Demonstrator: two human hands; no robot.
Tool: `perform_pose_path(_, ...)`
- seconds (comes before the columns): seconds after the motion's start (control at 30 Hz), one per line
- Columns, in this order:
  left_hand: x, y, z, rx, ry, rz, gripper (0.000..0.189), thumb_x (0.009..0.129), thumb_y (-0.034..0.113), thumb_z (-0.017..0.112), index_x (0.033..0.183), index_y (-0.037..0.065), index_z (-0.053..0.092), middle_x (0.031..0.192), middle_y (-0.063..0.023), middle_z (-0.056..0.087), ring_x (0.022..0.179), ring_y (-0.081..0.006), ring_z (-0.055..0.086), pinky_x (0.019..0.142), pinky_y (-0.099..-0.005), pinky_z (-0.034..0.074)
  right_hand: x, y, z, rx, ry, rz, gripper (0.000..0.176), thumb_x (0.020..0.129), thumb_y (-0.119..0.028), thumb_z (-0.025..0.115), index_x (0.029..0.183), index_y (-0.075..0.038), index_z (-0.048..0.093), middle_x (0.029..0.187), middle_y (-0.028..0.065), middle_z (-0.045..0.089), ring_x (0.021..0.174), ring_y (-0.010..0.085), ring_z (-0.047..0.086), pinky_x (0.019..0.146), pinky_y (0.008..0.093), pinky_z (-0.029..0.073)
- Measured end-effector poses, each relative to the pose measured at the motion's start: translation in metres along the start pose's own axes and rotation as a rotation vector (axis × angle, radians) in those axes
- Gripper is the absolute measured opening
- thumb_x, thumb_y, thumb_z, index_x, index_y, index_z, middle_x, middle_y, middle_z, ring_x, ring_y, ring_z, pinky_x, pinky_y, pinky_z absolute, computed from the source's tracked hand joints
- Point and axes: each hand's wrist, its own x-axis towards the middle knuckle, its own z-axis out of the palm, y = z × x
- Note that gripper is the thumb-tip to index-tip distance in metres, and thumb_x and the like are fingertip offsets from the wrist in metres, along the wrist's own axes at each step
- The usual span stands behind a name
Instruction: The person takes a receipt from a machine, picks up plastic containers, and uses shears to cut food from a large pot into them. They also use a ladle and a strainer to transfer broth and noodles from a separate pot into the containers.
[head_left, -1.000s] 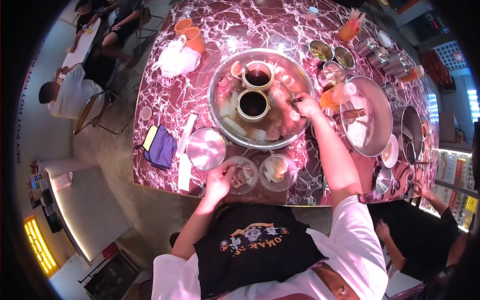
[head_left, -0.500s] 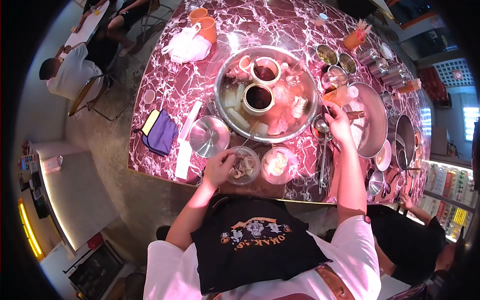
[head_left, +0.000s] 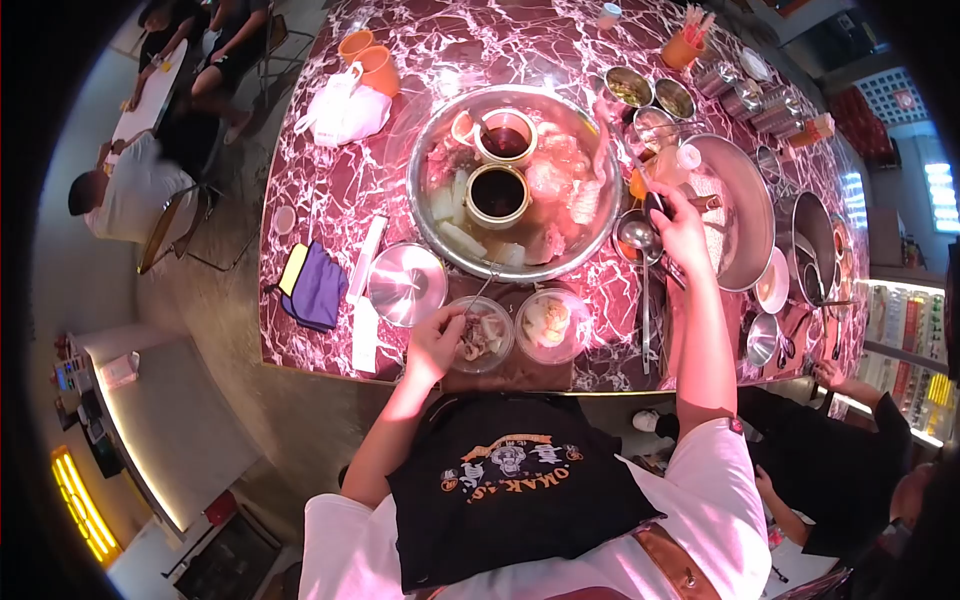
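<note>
My left hand is closed round a thin metal utensil beside a clear bowl of cut meat. A second clear bowl with pale pieces sits to its right. My right hand grips a dark-handled tool right of the large metal pot; the tool's far end is hard to make out. Inside the pot are broth, meat chunks, pale pieces and two cups of dark liquid. A long pale piece of food lies at the pot's right rim.
A ladle lies below my right hand, near a wide metal pan. Left are a metal plate, a purple cloth and a white bag. A person in black is at right; others sit at upper left.
The view has shifted slightly. My right hand has moved a little, and more of the dark-handled tool shows. A long pale piece now shows at the pot's right rim.
</note>
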Motion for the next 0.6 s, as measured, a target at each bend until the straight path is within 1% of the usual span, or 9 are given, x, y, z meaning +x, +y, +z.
perform_pose_path(0.03, -0.001, 0.004, 0.001, 0.036, 0.008, 0.033, 0.024, 0.098, 0.011, 0.058, 0.114, -0.004, 0.067, 0.090, -0.0083, 0.071, 0.081, -0.0111, 0.065, 0.074, -0.0258, 0.052, 0.005, 0.005, 0.004, -0.063, 0.001, -0.033, 0.043, 0.088, -0.001, 0.066, 0.130, -0.005, 0.060, 0.106, 0.0114, 0.071, 0.096, 0.0175, 0.067, 0.088, 0.0292, 0.051)
perform_pose_path(0.07, -0.001, 0.007, 0.001, 0.074, 0.016, 0.068, 0.024, 0.098, 0.011, 0.058, 0.114, -0.004, 0.067, 0.088, -0.0078, 0.071, 0.079, -0.0105, 0.065, 0.071, -0.0253, 0.052, 0.010, 0.010, 0.007, -0.213, 0.004, 0.039, 0.044, 0.086, -0.006, 0.069, 0.130, -0.006, 0.060, 0.113, 0.0162, 0.070, 0.104, 0.0259, 0.069, 0.092, 0.0341, 0.051)
perform_pose_path(0.1, -0.001, 0.005, 0.002, 0.005, -0.009, -0.009, 0.024, 0.098, 0.010, 0.058, 0.114, -0.004, 0.067, 0.086, -0.0072, 0.070, 0.076, -0.0098, 0.064, 0.069, -0.0249, 0.052, 0.021, 0.023, 0.011, -0.343, -0.008, 0.001, 0.044, 0.085, -0.017, 0.071, 0.126, -0.007, 0.062, 0.116, 0.0184, 0.069, 0.108, 0.0329, 0.067, 0.094, 0.0393, 0.050)
perform_pose_path(0.17, 0.002, -0.003, 0.001, -0.123, -0.059, -0.165, 0.023, 0.098, 0.010, 0.058, 0.114, -0.004, 0.067, 0.082, -0.0060, 0.069, 0.069, -0.0083, 0.062, 0.064, -0.0241, 0.051, 0.034, 0.019, 0.020, -0.616, -0.075, 0.169, 0.044, 0.083, -0.026, 0.069, 0.123, -0.008, 0.064, 0.116, 0.0193, 0.069, 0.110, 0.0350, 0.065, 0.095, 0.0422, 0.050)
perform_pose_path(0.2, 0.001, 0.005, 0.004, -0.059, -0.025, -0.127, 0.021, 0.099, 0.009, 0.057, 0.111, -0.004, 0.068, 0.078, -0.0043, 0.067, 0.064, -0.0068, 0.060, 0.059, -0.0230, 0.050, 0.031, 0.004, 0.021, -0.678, -0.084, 0.198, 0.044, 0.082, -0.026, 0.068, 0.123, -0.009, 0.064, 0.116, 0.0189, 0.069, 0.110, 0.0347, 0.066, 0.095, 0.0424, 0.050)
perform_pose_path(0.27, 0.001, 0.011, 0.005, -0.039, -0.002, -0.044, 0.018, 0.100, 0.007, 0.056, 0.107, -0.003, 0.068, 0.081, -0.0036, 0.069, 0.068, -0.0065, 0.061, 0.063, -0.0226, 0.051, 0.025, -0.036, 0.020, -0.796, -0.104, 0.255, 0.045, 0.080, -0.028, 0.066, 0.121, -0.011, 0.065, 0.115, 0.0183, 0.070, 0.109, 0.0341, 0.066, 0.094, 0.0429, 0.051)
perform_pose_path(0.37, 0.001, -0.001, 0.004, -0.029, 0.015, -0.016, 0.017, 0.099, 0.008, 0.059, 0.109, -0.002, 0.069, 0.080, -0.0003, 0.068, 0.068, -0.0043, 0.057, 0.061, -0.0208, 0.046, 0.032, -0.053, 0.031, -0.738, -0.214, 0.214, 0.045, 0.078, -0.025, 0.063, 0.121, -0.012, 0.066, 0.114, 0.0170, 0.070, 0.108, 0.0331, 0.067, 0.094, 0.0432, 0.051)
perform_pose_path(0.47, 0.000, -0.002, 0.007, 0.012, -0.005, -0.061, 0.018, 0.097, 0.007, 0.061, 0.111, -0.001, 0.069, 0.076, 0.0026, 0.063, 0.064, -0.0037, 0.050, 0.058, -0.0197, 0.040, 0.075, -0.027, 0.071, -0.683, -0.329, 0.217, 0.046, 0.079, -0.022, 0.062, 0.121, -0.006, 0.067, 0.113, 0.0171, 0.071, 0.108, 0.0323, 0.068, 0.092, 0.0445, 0.053)
perform_pose_path(0.6, -0.003, 0.008, 0.012, 0.030, -0.002, -0.082, 0.018, 0.098, 0.008, 0.061, 0.113, 0.001, 0.069, 0.073, 0.0045, 0.059, 0.060, -0.0018, 0.045, 0.053, -0.0190, 0.035, 0.132, 0.028, 0.129, -0.632, -0.339, 0.216, 0.037, 0.081, -0.024, 0.063, 0.115, -0.014, 0.069, 0.113, 0.0135, 0.071, 0.106, 0.0332, 0.067, 0.091, 0.0446, 0.053)
